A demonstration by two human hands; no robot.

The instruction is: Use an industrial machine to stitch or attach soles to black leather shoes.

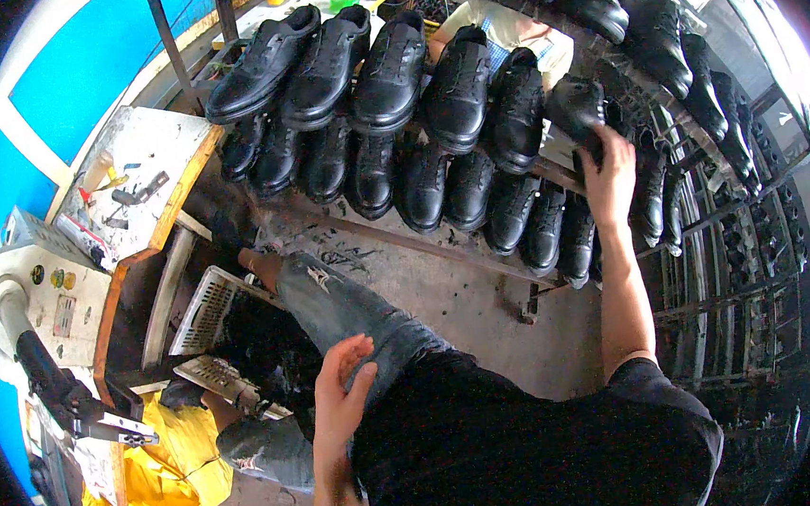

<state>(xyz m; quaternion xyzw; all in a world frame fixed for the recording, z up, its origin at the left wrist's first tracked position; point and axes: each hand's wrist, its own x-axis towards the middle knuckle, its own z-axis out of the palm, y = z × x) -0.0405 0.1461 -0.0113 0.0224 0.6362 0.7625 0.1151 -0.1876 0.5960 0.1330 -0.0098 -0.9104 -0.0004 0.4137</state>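
My right hand (612,175) reaches up to the rack and grips the near end of a black lace-up shoe (572,107), which is the rightmost one of the upper row. The fingers partly hide that end. Beside it on the left, another black shoe (518,111) stands with its toe toward me. Over my thigh my left hand (345,391) hangs in the air with nothing in it, its fingers loosely curved and the thumb apart.
A lower row of black shoes (422,190) lines the rack, and more shoes (657,43) stand at upper right. At left are a worktable (153,130) with small tools and a machine (57,299). A white crate (208,311) and yellow bag (169,462) lie below. Someone sits behind the rack.
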